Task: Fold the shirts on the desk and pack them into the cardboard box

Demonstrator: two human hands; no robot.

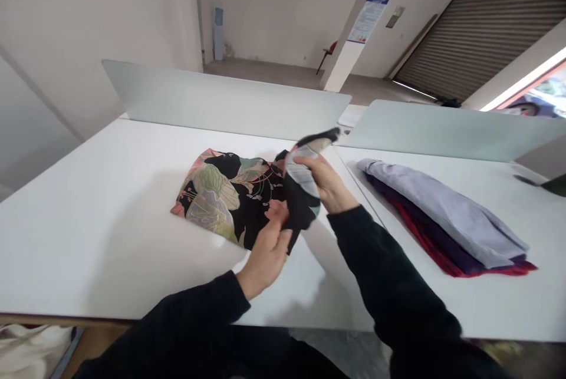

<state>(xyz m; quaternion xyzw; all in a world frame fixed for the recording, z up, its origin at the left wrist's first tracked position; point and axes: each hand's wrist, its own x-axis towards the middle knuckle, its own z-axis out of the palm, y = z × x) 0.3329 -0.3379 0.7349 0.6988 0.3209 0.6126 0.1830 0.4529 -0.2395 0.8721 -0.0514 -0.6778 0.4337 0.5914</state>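
Note:
A black garment with a large floral print (221,190) lies partly on the white table, its right part lifted and folding over. My right hand (325,181) is closed on that raised part, thumb on top of the cloth. Lower down, my left hand (267,252) grips the near edge of the same cloth, thumb showing and the other fingers partly hidden by fabric. The lifted part is slightly blurred. What exact kind of garment it is cannot be made out.
To the right lies a stack of folded clothes (446,214), grey-lilac above purple and red. Frosted divider panels (234,102) line the back of the white table (57,231). Pale cloth (33,349) sits below the table at lower left.

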